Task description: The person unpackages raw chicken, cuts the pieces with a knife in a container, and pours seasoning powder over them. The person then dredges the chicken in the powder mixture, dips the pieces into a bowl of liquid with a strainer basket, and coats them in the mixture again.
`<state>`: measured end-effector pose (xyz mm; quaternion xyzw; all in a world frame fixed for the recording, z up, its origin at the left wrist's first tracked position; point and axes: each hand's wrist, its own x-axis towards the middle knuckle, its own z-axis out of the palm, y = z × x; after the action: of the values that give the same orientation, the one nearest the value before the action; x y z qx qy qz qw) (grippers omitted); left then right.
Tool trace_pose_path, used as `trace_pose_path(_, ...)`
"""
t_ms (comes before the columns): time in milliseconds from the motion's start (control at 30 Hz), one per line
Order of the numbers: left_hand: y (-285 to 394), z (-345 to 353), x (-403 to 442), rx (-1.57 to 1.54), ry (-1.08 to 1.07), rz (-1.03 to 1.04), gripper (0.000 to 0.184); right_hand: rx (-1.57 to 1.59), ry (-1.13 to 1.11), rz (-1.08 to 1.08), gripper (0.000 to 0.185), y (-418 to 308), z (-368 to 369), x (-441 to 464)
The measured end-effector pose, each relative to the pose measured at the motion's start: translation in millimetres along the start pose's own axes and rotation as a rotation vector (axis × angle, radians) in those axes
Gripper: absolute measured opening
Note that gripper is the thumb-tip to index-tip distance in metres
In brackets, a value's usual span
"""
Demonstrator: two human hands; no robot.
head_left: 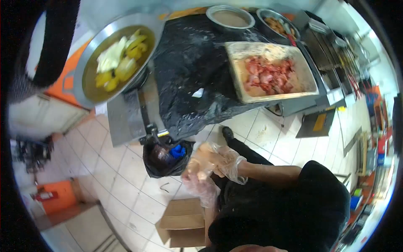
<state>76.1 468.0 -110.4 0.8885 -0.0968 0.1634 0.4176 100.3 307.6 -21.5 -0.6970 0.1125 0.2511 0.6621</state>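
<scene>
My right hand (216,158) and my left hand (199,184) meet in front of my body, both in clear, loose plastic gloves. The fingers of each are bent in against the other hand. Anything between them is hidden by blur and crinkled plastic. Just beyond them hangs a black plastic bag (156,170) with something blue and some clear plastic in it. Past the bag is a table covered in black plastic (189,113). A rectangular tub (233,75) of raw, reddish meat pieces (268,77) stands on its right part.
At the left is a large metal pan (79,84) with yellow pieces and a white lump in liquid. Two metal bowls, one of brownish liquid (230,19), one of browned pieces (275,26), stand at the back. An open cardboard box (180,216) is on the tiled floor.
</scene>
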Motion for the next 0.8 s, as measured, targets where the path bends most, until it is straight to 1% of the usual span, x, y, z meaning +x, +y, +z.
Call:
trace_pose_path(67,29,12,44,-0.150,0.232,0.114,0.059,0.449,0.025,-0.118,0.029,-15,-27,-23)
trace_pose_path(100,29,22,65,-0.025,0.305,0.168,0.061,0.349,-0.043,-0.142,0.035,-39,-58,-27)
trace_pose_path(133,44,28,94,0.087,0.341,0.272,0.062,0.168,-0.032,-0.238,0.036,-61,-91,-31)
trace_pose_path(167,59,34,122,0.202,0.389,0.371,0.063,-0.012,-0.004,-0.333,0.037,-82,-124,-36)
trace_pose_path(200,79,39,148,0.192,0.381,0.448,0.061,-0.268,0.111,-0.491,0.033,-93,-165,-43)
trace_pose_path(233,100,45,174,0.182,0.372,0.524,0.060,-0.287,0.234,-0.444,0.028,-95,-210,-42)
trace_pose_path(267,105,56,197,0.064,0.348,0.520,0.057,-0.306,0.348,-0.392,0.024,-96,-260,-41)
trace_pose_path(300,111,68,215,-0.062,0.272,0.463,0.055,-0.745,0.481,-0.696,0.025,-94,-318,-44)
trace_pose_path(333,118,80,234,-0.188,0.206,0.399,0.052,-0.735,0.594,-0.573,0.026,-89,-372,-25)
trace_pose_path(400,126,106,259,-0.455,-0.034,0.174,0.048,-0.690,0.791,-0.310,0.031,-80,-479,12)
trace_pose_path(433,127,120,263,-0.330,0.004,0.106,0.043,-0.807,0.654,-0.151,0.037,-76,-549,50)
trace_pose_path(467,115,138,264,-0.465,-0.015,0.045,0.039,-0.958,0.590,-0.041,0.033,-76,-580,67)
trace_pose_path(533,68,177,264,-0.743,-0.053,-0.066,0.031,-1.175,0.560,-0.128,0.029,-11,-655,119)
trace_pose_path(567,42,196,256,-0.478,-0.100,0.025,0.025,-1.218,0.526,-0.025,0.035,31,-696,169)
trace_pose_path(600,46,207,251,-0.292,-0.129,0.050,0.021,-1.266,0.483,0.074,0.042,53,-718,202)
trace_pose_path(633,51,218,246,-0.106,-0.153,0.080,0.017,-1.343,0.375,0.079,0.039,49,-727,209)
trace_pose_path(667,80,231,249,0.001,-0.163,0.048,0.016,-1.421,0.263,0.080,0.036,40,-730,214)
trace_pose_path(700,115,227,261,0.142,-0.130,-0.081,0.018,-1.493,0.143,0.076,0.034,41,-728,225)
trace_pose_path(733,90,228,261,0.077,-0.105,-0.029,0.017,-1.493,0.146,0.097,0.030,49,-727,241)
trace_pose_path(800,150,219,278,0.334,-0.264,-0.211,0.014,-1.509,0.141,0.146,0.023,74,-729,268)
